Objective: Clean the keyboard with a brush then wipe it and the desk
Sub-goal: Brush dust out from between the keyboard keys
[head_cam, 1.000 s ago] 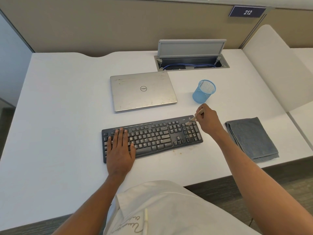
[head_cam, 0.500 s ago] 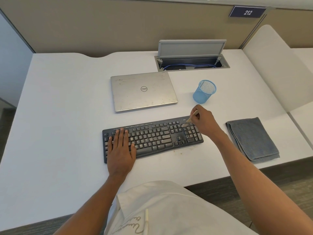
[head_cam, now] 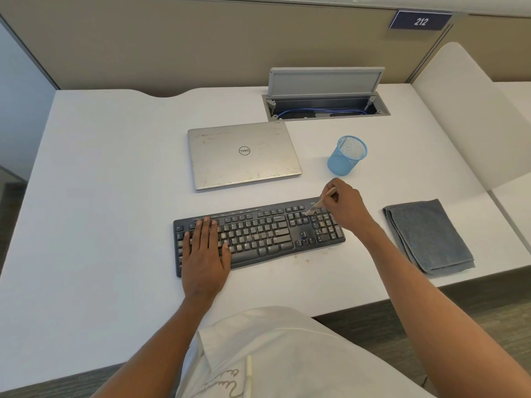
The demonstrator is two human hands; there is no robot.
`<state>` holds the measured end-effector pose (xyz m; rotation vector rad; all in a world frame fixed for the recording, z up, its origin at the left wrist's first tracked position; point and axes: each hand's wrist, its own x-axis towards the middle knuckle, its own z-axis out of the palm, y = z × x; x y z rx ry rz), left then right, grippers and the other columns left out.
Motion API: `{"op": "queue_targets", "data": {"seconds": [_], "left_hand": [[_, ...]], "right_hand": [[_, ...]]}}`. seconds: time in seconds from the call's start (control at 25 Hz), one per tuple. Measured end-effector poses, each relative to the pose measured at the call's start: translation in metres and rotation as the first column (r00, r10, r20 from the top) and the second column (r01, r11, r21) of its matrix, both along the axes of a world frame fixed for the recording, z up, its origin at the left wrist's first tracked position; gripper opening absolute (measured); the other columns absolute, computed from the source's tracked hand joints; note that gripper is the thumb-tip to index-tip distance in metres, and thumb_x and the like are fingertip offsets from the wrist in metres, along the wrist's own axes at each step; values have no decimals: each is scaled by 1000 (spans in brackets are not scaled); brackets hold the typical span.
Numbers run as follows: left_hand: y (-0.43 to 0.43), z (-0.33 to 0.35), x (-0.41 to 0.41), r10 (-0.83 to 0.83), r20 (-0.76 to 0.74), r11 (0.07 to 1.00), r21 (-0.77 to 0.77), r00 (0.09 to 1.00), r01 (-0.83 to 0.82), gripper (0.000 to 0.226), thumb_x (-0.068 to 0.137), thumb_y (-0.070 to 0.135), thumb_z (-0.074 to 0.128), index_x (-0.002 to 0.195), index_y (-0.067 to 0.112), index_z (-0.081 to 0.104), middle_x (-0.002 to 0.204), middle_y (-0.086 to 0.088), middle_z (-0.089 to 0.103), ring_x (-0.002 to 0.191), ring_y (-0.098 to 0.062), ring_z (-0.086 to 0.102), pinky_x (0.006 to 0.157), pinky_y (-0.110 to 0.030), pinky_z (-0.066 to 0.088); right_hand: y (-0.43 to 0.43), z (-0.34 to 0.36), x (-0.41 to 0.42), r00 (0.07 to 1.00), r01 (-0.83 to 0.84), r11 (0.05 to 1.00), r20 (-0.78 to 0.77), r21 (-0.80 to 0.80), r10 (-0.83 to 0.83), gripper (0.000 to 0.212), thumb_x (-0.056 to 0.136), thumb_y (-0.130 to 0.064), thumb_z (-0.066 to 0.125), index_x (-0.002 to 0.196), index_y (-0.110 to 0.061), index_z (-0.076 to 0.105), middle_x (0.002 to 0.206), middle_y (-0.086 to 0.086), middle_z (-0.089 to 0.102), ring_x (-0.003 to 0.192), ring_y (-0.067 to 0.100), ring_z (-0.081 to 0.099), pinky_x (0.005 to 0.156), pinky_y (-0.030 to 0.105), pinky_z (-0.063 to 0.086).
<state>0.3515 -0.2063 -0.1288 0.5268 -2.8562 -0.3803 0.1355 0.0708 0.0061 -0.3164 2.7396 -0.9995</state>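
An office cubicle: a white tabletop (head_cam: 100, 196) walled by beige partitions (head_cam: 201, 47) with a number plate (head_cam: 421, 21) reading 212, an open cable box (head_cam: 326, 81) set in it, a laptop (head_cam: 244, 155), keyboard (head_cam: 273, 234) and mesh pen cup (head_cam: 346, 156)

One table (head_cam: 100, 196) is in view. It carries one keyboard (head_cam: 258, 234), one laptop (head_cam: 244, 155), one cup (head_cam: 346, 156) and one cloth (head_cam: 428, 235). There is one brush (head_cam: 317, 204). Two hands show: one left hand (head_cam: 205, 254) and one right hand (head_cam: 344, 206). One cable box (head_cam: 326, 107) sits in the table, with one lid (head_cam: 326, 81). The back wall carries one sign (head_cam: 421, 20), and one divider (head_cam: 471, 110) stands at the right. Blue cable (head_cam: 290, 111) shows in the box, but its strands cannot be counted. A few specks (head_cam: 306, 258) lie beside the keyboard, too small to count exactly.
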Motion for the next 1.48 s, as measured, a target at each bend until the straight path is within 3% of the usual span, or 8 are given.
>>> {"op": "queue_targets", "data": {"seconds": [0.16,0.28,0.48,0.68,0.8,0.96,1.12,1.48], "left_hand": [[0,0,0,-1,9,1000,-10,1000,1,63,108,38,32,161,6,40,168,-14,38,159,-30,31,132,-54,17],[-1,-1,0,-1,16,1000,-15,1000,2,63,108,39,32,162,6,39,169,-13,38,159,-30,31,132,-53,17],[0,-1,-1,-1,11,1000,-11,1000,1,63,108,38,33,161,6,40,169,-13,38,159,-30,31,132,-53,16],[0,-1,0,-1,17,1000,-12,1000,2,64,108,39,31,162,6,38,169,-13,38,159,-30,30,132,-54,17],[0,-1,0,0,6,1000,-2,1000,0,64,108,38,31,162,6,39,168,-14,38,159,-30,31,132,-54,17],[0,0,0,0,4,1000,-6,1000,0,63,108,38,31,161,6,40,168,-14,39,158,-30,32,132,-55,18],[0,-1,-1,1,-8,1000,3,1000,-1,63,107,38,32,161,5,41,168,-14,39,158,-30,32,132,-54,18],[0,0,0,-2,-6,1000,-3,1000,2,63,107,38,33,161,6,41,168,-13,39,159,-29,31,132,-54,18]], "right_hand": [[13,-4,-8,999,52,998,9,17,-53,5,96,-9,55,93,-10,58,84,2,71,70,7,64,52,12,42],[24,-8,-12,993,113,993,25,30,-114,3,95,-12,57,95,-11,60,85,1,72,78,16,69,59,20,43],[23,-3,-9,984,156,987,-95,42,-152,2,97,-6,54,95,-7,55,82,5,64,70,17,60,60,33,46],[3,2,2,998,51,998,-31,-36,-52,5,97,-10,55,94,-11,58,81,-3,67,70,9,62,51,12,43],[2,-5,6,1000,24,1000,5,-19,-24,8,97,-9,54,91,-12,58,81,0,69,70,14,66,52,23,46],[12,-4,5,991,93,995,-95,22,-91,10,100,-5,51,91,-5,56,87,6,66,72,12,62,57,20,44],[12,-8,10,982,122,992,-143,-37,-126,11,101,-15,43,92,-19,49,78,6,68,74,27,68,63,46,54],[6,-24,22,991,94,995,-97,-18,-96,16,100,-16,44,96,-17,60,73,8,71,71,31,69,62,46,56]]}}
